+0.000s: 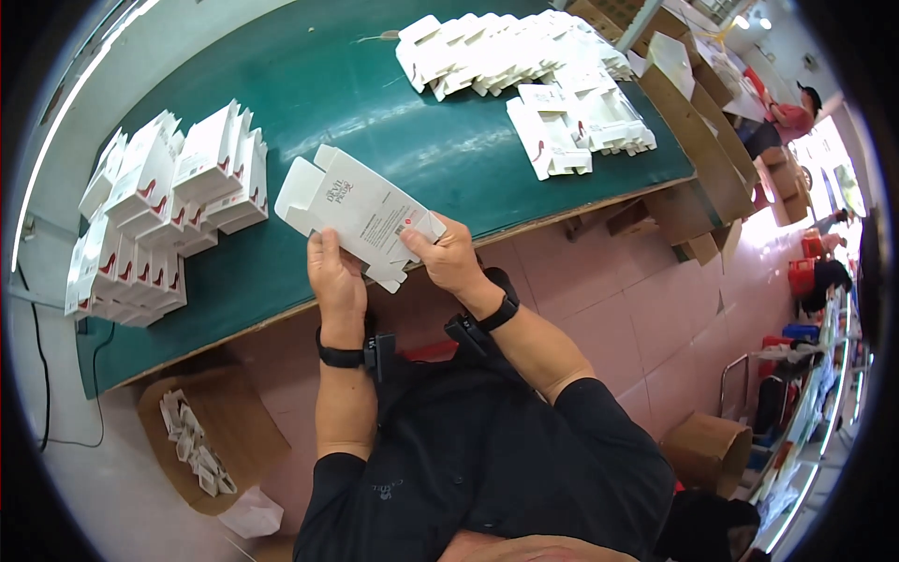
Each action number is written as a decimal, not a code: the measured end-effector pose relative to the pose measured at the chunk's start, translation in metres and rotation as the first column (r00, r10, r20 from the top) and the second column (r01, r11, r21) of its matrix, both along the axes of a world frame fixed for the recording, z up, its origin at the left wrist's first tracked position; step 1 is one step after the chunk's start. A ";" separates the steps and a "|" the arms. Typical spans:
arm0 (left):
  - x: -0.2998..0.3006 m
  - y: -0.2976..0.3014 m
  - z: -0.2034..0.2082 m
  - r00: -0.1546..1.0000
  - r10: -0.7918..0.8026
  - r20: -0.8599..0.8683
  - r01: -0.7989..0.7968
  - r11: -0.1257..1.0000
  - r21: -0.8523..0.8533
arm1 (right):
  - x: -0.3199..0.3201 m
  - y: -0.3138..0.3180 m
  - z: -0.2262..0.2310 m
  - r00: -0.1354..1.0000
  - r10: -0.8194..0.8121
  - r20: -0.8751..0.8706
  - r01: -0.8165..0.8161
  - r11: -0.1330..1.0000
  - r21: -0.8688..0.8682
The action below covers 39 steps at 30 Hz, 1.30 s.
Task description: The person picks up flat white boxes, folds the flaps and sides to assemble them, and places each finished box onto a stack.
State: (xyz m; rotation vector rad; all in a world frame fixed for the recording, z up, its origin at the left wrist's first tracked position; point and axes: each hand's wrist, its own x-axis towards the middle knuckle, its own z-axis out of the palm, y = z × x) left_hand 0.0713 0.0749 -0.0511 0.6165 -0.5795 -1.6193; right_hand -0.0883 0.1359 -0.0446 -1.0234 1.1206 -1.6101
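Observation:
Between my two hands is a flattened white carton point(361, 211), printed with dark text and a small red mark, its end flaps sticking out. My left hand point(335, 276) grips its lower left edge, thumb on the printed face. At the right end, my right hand point(448, 255) pinches the carton near its corner flaps. The fingers behind the carton are hidden. It is held tilted above the front edge of the green table point(375, 122). Folded white boxes point(211, 155) with red shoe pictures stand stacked on the table to the left.
Flat white cartons point(496, 56) lie in overlapping rows at the far right, with another pile point(552, 140) nearer. Large brown cardboard boxes point(698, 140) stand past the table's right end. A brown carton point(239, 431) holding white pieces sits on the floor at left. Another person point(791, 117) is far right.

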 end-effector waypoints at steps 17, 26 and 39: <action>-0.031 0.017 0.011 0.926 -0.252 0.280 0.276 0.960 -0.050 | -0.150 0.011 0.039 -0.003 -0.616 -0.788 0.230 0.766 -0.600; -0.082 0.005 -0.008 0.930 -0.250 0.271 0.263 0.965 -0.013 | -0.086 0.037 0.036 0.266 -0.229 -0.936 -0.172 0.944 -0.280; -0.076 0.008 -0.004 0.943 -0.174 0.283 0.204 0.975 -0.082 | -0.252 0.003 0.017 0.075 -0.095 -0.993 0.850 0.527 0.014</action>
